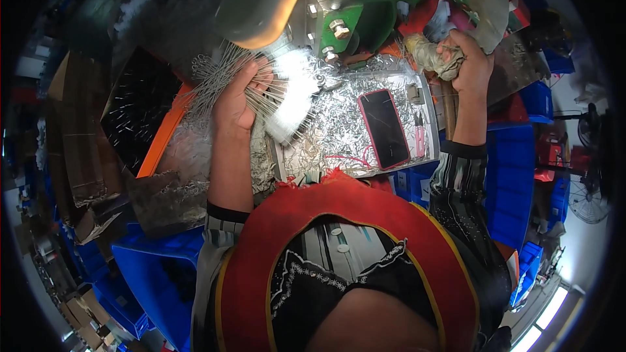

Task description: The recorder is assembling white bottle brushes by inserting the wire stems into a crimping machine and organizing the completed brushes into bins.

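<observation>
A: Item one, what is hard to make out?

B: The machine (352,0) is cut off at the top edge, and the tray (339,124) lies buried under small metal scraps. The wire ends blur together.

A: Left hand (236,101)?

B: Fingers curled shut round a fanned bundle of thin wires (222,75), held over the tray's left edge, just under the machine's pale handle (261,0).

A: Right hand (471,62)?

B: Fist clenched tight on a cloth-wrapped lever (433,57), right of the machine.

A: Other entries?

B: One phone (385,127), face up on the scraps, between both hands.
</observation>
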Motion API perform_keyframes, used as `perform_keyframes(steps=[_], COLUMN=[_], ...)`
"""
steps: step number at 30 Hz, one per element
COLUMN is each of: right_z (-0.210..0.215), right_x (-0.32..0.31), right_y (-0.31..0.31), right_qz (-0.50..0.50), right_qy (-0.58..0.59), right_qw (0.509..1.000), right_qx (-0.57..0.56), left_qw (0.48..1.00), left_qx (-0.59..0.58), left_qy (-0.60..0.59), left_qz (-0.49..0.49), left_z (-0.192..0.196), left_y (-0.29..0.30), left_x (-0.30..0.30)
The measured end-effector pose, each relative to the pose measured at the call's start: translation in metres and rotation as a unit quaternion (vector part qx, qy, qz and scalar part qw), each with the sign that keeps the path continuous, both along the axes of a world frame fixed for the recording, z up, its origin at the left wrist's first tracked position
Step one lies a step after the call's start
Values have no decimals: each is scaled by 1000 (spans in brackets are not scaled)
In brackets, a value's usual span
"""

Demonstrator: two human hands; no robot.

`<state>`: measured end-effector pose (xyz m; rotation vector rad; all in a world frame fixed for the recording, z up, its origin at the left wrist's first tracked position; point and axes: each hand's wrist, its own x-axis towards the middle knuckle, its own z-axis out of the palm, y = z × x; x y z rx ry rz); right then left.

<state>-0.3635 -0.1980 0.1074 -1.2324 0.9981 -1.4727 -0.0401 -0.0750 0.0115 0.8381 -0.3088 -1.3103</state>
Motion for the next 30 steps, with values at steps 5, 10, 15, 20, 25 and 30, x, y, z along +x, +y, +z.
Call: perform_keyframes(steps=[5,10,15,20,25,30], right_z=[8,17,-23,-45,2,19], right_x=[0,-7,-8,0,0,4], right_y=[4,-2,-6,-11,-1,6], right_qz=[-27,-8,6,67,-6,-41], right_qy=[-6,19,-8,-43,-1,16], right_qw=[999,999,991,987,1000,998], right_qx=[27,31,-134,-142,13,46], left_qw=[999,999,998,998,996,994], left_qx=[29,28,35,33,41,53], left_qy=[9,16,17,22,39,47], left_qz=[28,32,45,42,73,88], left_z=[1,-2,3,-3,-8,-7], left_y=[-2,-1,-3,-1,4,2], left_x=[-3,-1,-4,-1,3,1])
